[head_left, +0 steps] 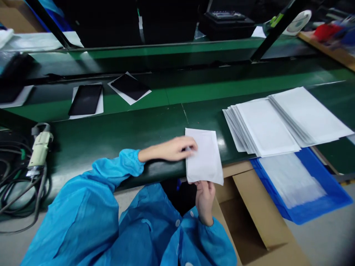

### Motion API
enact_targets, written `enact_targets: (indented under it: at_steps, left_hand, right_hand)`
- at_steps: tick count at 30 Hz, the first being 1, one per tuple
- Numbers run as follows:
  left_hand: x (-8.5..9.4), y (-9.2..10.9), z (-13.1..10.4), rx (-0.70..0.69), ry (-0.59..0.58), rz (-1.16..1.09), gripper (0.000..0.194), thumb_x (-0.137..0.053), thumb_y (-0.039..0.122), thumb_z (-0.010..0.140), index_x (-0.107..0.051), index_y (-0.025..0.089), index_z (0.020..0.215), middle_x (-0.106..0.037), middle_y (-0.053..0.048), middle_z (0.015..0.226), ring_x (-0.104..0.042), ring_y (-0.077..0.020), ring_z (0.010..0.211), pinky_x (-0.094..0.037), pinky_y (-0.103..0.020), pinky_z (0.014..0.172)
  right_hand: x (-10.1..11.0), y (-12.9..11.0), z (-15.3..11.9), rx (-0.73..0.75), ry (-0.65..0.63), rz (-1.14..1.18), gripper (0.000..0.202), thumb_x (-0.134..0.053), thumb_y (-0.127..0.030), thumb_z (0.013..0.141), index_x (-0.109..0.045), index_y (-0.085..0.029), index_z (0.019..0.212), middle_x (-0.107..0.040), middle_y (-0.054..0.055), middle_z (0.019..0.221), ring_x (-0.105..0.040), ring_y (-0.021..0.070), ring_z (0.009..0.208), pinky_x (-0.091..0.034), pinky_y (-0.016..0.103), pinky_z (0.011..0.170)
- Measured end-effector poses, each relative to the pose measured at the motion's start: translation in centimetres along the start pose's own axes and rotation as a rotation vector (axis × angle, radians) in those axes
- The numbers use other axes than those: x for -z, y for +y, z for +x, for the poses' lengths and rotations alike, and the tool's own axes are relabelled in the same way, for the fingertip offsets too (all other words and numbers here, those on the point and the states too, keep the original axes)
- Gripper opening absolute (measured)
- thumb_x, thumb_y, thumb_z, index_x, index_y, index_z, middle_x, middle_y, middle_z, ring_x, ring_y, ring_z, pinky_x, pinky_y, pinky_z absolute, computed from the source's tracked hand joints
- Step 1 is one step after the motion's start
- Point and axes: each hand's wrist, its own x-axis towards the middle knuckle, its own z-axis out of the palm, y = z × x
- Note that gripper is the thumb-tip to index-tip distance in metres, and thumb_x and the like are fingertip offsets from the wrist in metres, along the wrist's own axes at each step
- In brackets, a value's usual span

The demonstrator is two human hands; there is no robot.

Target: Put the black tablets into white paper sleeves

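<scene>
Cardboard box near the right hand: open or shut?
Open: looking down past the right hand, you see into the shadowed inside of the cardboard box, with nothing closing it over.

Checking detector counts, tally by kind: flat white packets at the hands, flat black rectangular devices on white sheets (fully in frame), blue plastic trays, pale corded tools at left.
Flat white packet: 1
Flat black rectangular devices: 2
Blue plastic tray: 1
Pale corded tool: 1
Total: 5
</scene>
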Motion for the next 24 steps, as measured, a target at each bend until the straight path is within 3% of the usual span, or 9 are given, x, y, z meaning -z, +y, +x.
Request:
enact_targets:
  at_steps: [2, 5, 8, 10, 13, 17, 21, 24]
  left_hand:
    - [3.4, -3.3, 0.4, 0.157, 0.192, 0.341, 0.013, -0.057, 0.030, 0.098, -0.069, 0.027, 0.104, -0.072, -0.006, 0.116, -0.063, -0.0236, 0.116, -0.049, -0.042, 0.108]
    - [8.9, -8.3, -0.9, 0.377, 0.423, 0.496, 0.021, -0.057, 0.019, 0.092, -0.068, 0.017, 0.110, -0.064, -0.019, 0.129, -0.049, -0.0354, 0.132, -0.035, -0.059, 0.118]
    - [13.2, -12.5, -3.5, 0.598, 0.642, 0.577, 0.030, -0.062, 0.025, 0.091, -0.063, 0.017, 0.120, -0.058, -0.022, 0.133, -0.041, -0.0438, 0.138, -0.033, -0.066, 0.114]
    - [14.9, -14.3, -4.9, 0.711, 0.736, 0.592, 0.033, -0.067, 0.029, 0.089, -0.062, 0.020, 0.120, -0.058, -0.020, 0.134, -0.042, -0.0444, 0.138, -0.035, -0.064, 0.113]
    - [16.0, -15.6, -5.6, 0.772, 0.724, 0.557, 0.025, -0.068, 0.031, 0.090, -0.066, 0.020, 0.112, -0.060, -0.018, 0.133, -0.047, -0.0435, 0.135, -0.036, -0.064, 0.113]
    - [16.5, -15.4, -5.2, 0.784, 0.661, 0.554, 0.017, -0.063, 0.027, 0.095, -0.069, 0.016, 0.106, -0.062, -0.017, 0.131, -0.051, -0.0386, 0.132, -0.037, -0.062, 0.114]
    - [17.7, -15.6, -6.1, 0.687, 0.553, 0.518, 0.023, -0.064, 0.023, 0.095, -0.071, 0.012, 0.114, -0.065, -0.013, 0.131, -0.055, -0.0283, 0.127, -0.039, -0.052, 0.119]
    - [18.6, -16.3, -7.3, 0.572, 0.517, 0.468, 0.031, -0.064, 0.013, 0.088, -0.071, 0.012, 0.118, -0.068, -0.008, 0.132, -0.058, -0.0214, 0.124, -0.041, -0.039, 0.121]
  right_hand:
    - [0.3, -0.1, 1.0, -0.028, 0.142, 0.089, 0.047, -0.070, -0.046, 0.090, -0.071, -0.019, 0.128, -0.079, 0.008, 0.098, -0.072, 0.0233, 0.082, -0.059, 0.037, 0.078]
    - [1.2, -0.9, 2.3, -0.036, 0.225, 0.121, 0.053, -0.072, -0.042, 0.087, -0.068, -0.018, 0.134, -0.079, 0.011, 0.112, -0.074, 0.0237, 0.097, -0.058, 0.033, 0.082]
    - [2.6, -1.6, 3.3, 0.008, 0.243, 0.086, 0.043, -0.074, -0.043, 0.087, -0.072, -0.018, 0.122, -0.079, 0.008, 0.100, -0.075, 0.0225, 0.090, -0.059, 0.030, 0.076]
    - [3.7, -1.9, 4.0, 0.076, 0.256, 0.040, 0.037, -0.076, -0.044, 0.085, -0.074, -0.018, 0.110, -0.077, 0.006, 0.088, -0.073, 0.0212, 0.079, -0.057, 0.029, 0.069]
    - [5.1, -2.5, 5.4, 0.170, 0.312, -0.022, 0.032, -0.079, -0.047, 0.082, -0.073, -0.018, 0.092, -0.070, 0.001, 0.073, -0.066, 0.0180, 0.066, -0.053, 0.027, 0.061]
    - [6.3, -3.9, 7.8, 0.211, 0.413, -0.119, 0.037, -0.083, -0.051, 0.076, -0.072, -0.017, 0.085, -0.067, -0.001, 0.069, -0.061, 0.0154, 0.061, -0.049, 0.026, 0.058]
    - [6.2, -5.3, 9.4, 0.148, 0.416, -0.146, 0.041, -0.088, -0.051, 0.066, -0.073, -0.015, 0.079, -0.069, 0.001, 0.069, -0.058, 0.0137, 0.058, -0.047, 0.025, 0.055]
    - [5.7, -6.3, 10.0, 0.131, 0.390, -0.024, 0.038, -0.090, -0.047, 0.061, -0.070, -0.017, 0.072, -0.064, -0.002, 0.060, -0.053, 0.0112, 0.051, -0.045, 0.024, 0.049]
